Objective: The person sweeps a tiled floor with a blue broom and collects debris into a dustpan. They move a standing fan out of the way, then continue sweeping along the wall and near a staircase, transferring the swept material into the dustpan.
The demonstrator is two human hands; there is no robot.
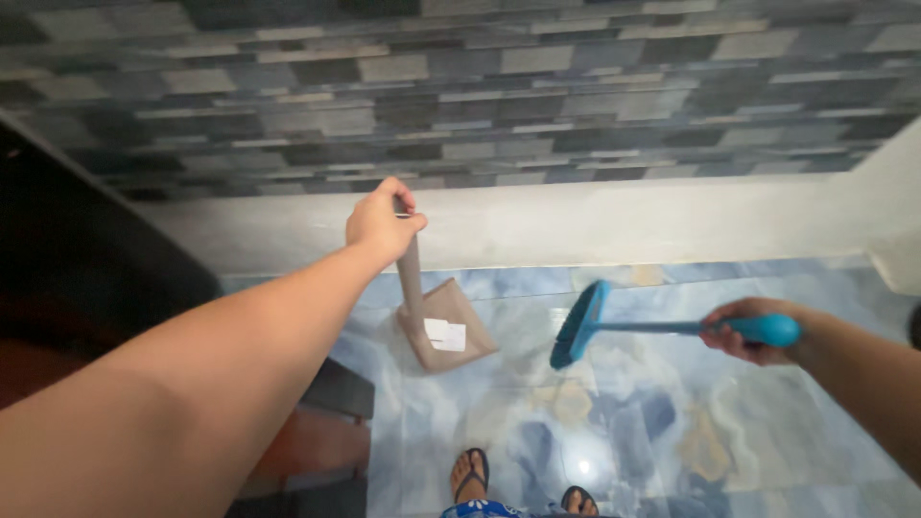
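Note:
My left hand grips the top of the upright handle of a beige dustpan, whose pan rests on the blue marbled floor with a white label on it. My right hand holds the blue handle of a small blue brush. The brush head hangs just above the floor, a short way right of the dustpan and apart from it. My feet in sandals show at the bottom edge.
A low grey ledge runs along the base of a wall of grey-blue tiles. Dark furniture with a reddish panel stands at the left, close to my left arm.

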